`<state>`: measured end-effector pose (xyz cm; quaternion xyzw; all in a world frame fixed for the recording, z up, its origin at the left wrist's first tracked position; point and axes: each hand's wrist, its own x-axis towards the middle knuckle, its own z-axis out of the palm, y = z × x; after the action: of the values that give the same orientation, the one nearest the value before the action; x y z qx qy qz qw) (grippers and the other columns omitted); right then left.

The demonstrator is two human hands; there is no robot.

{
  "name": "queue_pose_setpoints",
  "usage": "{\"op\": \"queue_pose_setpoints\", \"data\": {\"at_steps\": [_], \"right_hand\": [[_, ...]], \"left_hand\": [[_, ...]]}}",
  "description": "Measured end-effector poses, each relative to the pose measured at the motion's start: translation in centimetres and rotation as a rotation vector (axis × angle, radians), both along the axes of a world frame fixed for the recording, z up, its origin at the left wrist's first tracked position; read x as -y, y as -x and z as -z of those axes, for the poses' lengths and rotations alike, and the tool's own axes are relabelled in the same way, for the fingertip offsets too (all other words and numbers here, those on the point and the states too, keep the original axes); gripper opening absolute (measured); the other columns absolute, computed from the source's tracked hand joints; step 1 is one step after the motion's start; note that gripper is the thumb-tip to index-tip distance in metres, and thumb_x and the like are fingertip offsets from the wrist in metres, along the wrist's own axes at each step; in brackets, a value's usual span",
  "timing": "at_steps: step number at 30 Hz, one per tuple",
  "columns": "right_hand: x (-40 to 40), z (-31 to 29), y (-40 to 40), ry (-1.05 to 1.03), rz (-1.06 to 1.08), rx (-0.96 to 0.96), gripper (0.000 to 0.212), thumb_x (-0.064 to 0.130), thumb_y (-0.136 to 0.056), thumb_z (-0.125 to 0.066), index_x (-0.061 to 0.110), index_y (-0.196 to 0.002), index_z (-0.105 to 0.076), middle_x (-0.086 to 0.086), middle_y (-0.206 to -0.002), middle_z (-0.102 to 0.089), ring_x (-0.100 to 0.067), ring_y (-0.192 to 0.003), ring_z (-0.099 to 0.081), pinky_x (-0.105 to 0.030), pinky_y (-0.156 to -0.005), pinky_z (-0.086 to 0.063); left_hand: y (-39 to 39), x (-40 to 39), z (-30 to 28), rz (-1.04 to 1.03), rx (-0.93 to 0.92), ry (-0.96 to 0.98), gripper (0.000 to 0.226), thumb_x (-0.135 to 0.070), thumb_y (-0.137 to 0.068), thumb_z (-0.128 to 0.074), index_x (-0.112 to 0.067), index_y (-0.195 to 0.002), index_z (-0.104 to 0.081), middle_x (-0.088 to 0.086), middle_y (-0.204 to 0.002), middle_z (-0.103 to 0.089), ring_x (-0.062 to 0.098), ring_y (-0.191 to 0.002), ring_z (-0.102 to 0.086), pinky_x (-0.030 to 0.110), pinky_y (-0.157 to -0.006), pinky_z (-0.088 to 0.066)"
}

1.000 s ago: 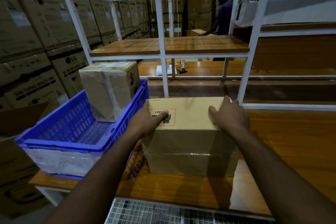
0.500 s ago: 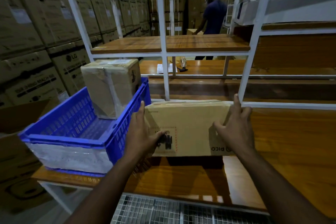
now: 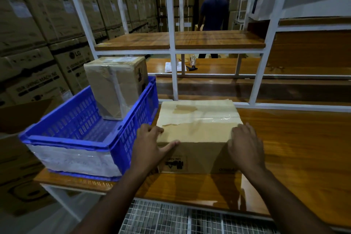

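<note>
Box (image 3: pixel 197 127) flat on wooden table (image 3: pixel 296 148), taped seam up, printed side facing the camera. Left hand (image 3: pixel 150 146) grips its near left corner; right hand (image 3: pixel 245 146) its near right corner. Blue crate (image 3: pixel 76 138) just left holds a second carton (image 3: pixel 115 85). White rack (image 3: pixel 172 51) behind.

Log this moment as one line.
left hand grips cardboard box left corner | right hand grips right corner | box rests on wooden table | beside blue crate
</note>
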<state>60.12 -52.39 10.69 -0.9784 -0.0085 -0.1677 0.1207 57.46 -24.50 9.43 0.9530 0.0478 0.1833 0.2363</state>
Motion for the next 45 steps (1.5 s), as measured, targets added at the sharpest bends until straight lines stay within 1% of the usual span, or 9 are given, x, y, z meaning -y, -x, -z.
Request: {"op": "queue_pose_setpoints", "data": {"at_steps": [4, 9, 19, 23, 28, 32, 36, 39, 45], "right_hand": [[-1.9, -0.6, -0.7, 0.059, -0.222, -0.041, 0.039, 0.023, -0.102, -0.044, 0.021, -0.140, -0.050, 0.000, -0.151, -0.046, -0.016, -0.146, -0.030, -0.047, -0.123, -0.015], [-3.1, 0.7, -0.5, 0.037, -0.300, -0.071, 0.057, 0.037, -0.100, -0.044, 0.023, -0.154, -0.031, 0.004, -0.161, -0.028, -0.009, -0.150, -0.018, -0.037, -0.124, -0.003], [-3.2, 1.0, -1.1, -0.026, -0.277, -0.027, 0.074, 0.076, -0.086, -0.039, 0.026, -0.139, -0.053, 0.005, -0.145, -0.053, -0.013, -0.135, -0.046, -0.033, -0.116, -0.025], [-3.0, 0.9, -0.4, -0.051, -0.227, 0.039, 0.058, 0.072, -0.087, -0.044, 0.028, -0.115, -0.068, 0.009, -0.115, -0.068, -0.008, -0.103, -0.059, -0.027, -0.091, -0.048], [-3.5, -0.8, -1.0, -0.081, -0.190, 0.068, 0.026, 0.051, -0.089, -0.062, 0.027, -0.086, -0.073, 0.011, -0.079, -0.064, -0.005, -0.067, -0.053, -0.019, -0.063, -0.048], [-4.6, -1.4, -2.7, -0.040, -0.188, 0.078, 0.036, 0.045, -0.091, -0.061, 0.024, -0.120, -0.066, 0.004, -0.118, -0.066, -0.011, -0.101, -0.059, -0.028, -0.089, -0.049], [-4.6, -0.9, -4.1, 0.092, -0.294, -0.143, 0.062, 0.048, -0.101, -0.041, 0.022, -0.155, -0.026, 0.000, -0.163, -0.023, -0.020, -0.151, -0.018, -0.045, -0.123, -0.012], [-4.2, -0.9, -4.7, 0.156, -0.315, -0.254, 0.063, 0.052, -0.103, -0.029, 0.022, -0.157, -0.020, 0.002, -0.166, -0.013, -0.017, -0.153, -0.010, -0.047, -0.124, -0.003], [-4.4, -1.4, -5.4, 0.156, -0.295, -0.259, 0.062, 0.057, -0.100, -0.036, 0.022, -0.152, -0.035, 0.002, -0.161, -0.030, -0.018, -0.148, -0.027, -0.045, -0.123, -0.014]], "left_hand": [[-1.2, 1.7, -1.2, 0.188, 0.003, -0.077, 0.076, -0.077, -0.083, -0.052, -0.035, -0.146, -0.047, -0.005, -0.162, -0.025, 0.017, -0.148, -0.023, 0.042, -0.114, -0.032], [-1.9, 3.7, -0.4, 0.350, -0.154, -0.402, 0.085, -0.080, -0.089, -0.017, -0.032, -0.159, -0.020, -0.006, -0.168, -0.017, 0.009, -0.154, -0.007, 0.045, -0.126, -0.003], [-1.8, 3.5, -0.9, 0.340, -0.107, -0.340, 0.070, -0.071, -0.095, -0.037, -0.034, -0.154, -0.034, -0.008, -0.161, -0.034, 0.008, -0.149, -0.026, 0.035, -0.124, -0.011], [-0.1, 3.5, -0.7, 0.357, -0.089, -0.391, 0.074, -0.076, -0.093, -0.032, -0.033, -0.153, -0.038, -0.008, -0.159, -0.038, 0.009, -0.146, -0.031, 0.033, -0.123, -0.019], [0.8, 3.6, -2.0, 0.363, -0.071, -0.338, 0.095, -0.085, -0.084, -0.003, -0.029, -0.145, -0.049, -0.005, -0.147, -0.054, 0.010, -0.133, -0.046, 0.035, -0.111, -0.037], [-1.3, 4.0, -3.3, 0.320, -0.114, -0.326, 0.093, -0.082, -0.086, -0.008, -0.026, -0.156, -0.032, -0.001, -0.163, -0.031, 0.017, -0.144, -0.035, 0.043, -0.116, -0.033], [-3.7, 4.3, -3.5, 0.294, -0.205, -0.361, 0.084, -0.075, -0.093, -0.016, -0.022, -0.152, -0.041, 0.003, -0.162, -0.034, 0.024, -0.144, -0.034, 0.044, -0.114, -0.034], [-4.5, 4.4, -3.0, 0.282, -0.189, -0.416, 0.075, -0.072, -0.096, -0.020, -0.022, -0.143, -0.053, 0.001, -0.153, -0.048, 0.024, -0.136, -0.041, 0.043, -0.107, -0.039], [-5.3, 4.0, -2.5, 0.274, -0.158, -0.446, 0.072, -0.072, -0.097, -0.020, -0.026, -0.143, -0.053, -0.001, -0.152, -0.049, 0.021, -0.141, -0.036, 0.047, -0.113, -0.033]]}}
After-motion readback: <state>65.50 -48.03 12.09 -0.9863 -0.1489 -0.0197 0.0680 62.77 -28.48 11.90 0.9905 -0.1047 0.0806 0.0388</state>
